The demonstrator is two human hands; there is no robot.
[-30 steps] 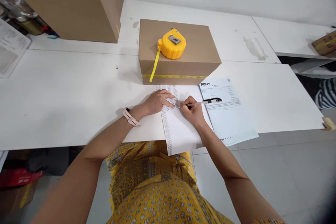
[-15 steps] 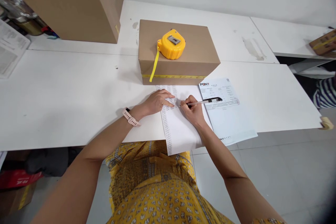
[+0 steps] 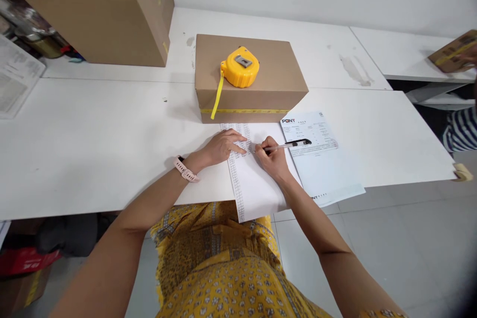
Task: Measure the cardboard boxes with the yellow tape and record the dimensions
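My right hand [image 3: 273, 160] grips a black-and-silver pen [image 3: 288, 145], its tip resting on a white sheet with a printed column of figures [image 3: 251, 179]. My left hand [image 3: 222, 145] lies flat on that sheet, fingers pointing at the column beside the pen tip. A pale watch is on my left wrist. A second printed form [image 3: 322, 159] lies just to the right, partly under the pen. Behind both papers stands a small cardboard box [image 3: 276, 79] with a yellow tape measure [image 3: 239, 66] on top, its tape hanging over the front.
A large cardboard box [image 3: 108, 15] stands at the back left of the white table [image 3: 93, 129]. Papers [image 3: 13, 79] lie at the far left. At the right edge, another person in a striped sleeve [image 3: 462, 129] handles a taped box [image 3: 450, 52].
Both hands stay on the sheet with the pen tip at the column. The view has tilted slightly. The taped box at the far right has shifted left.
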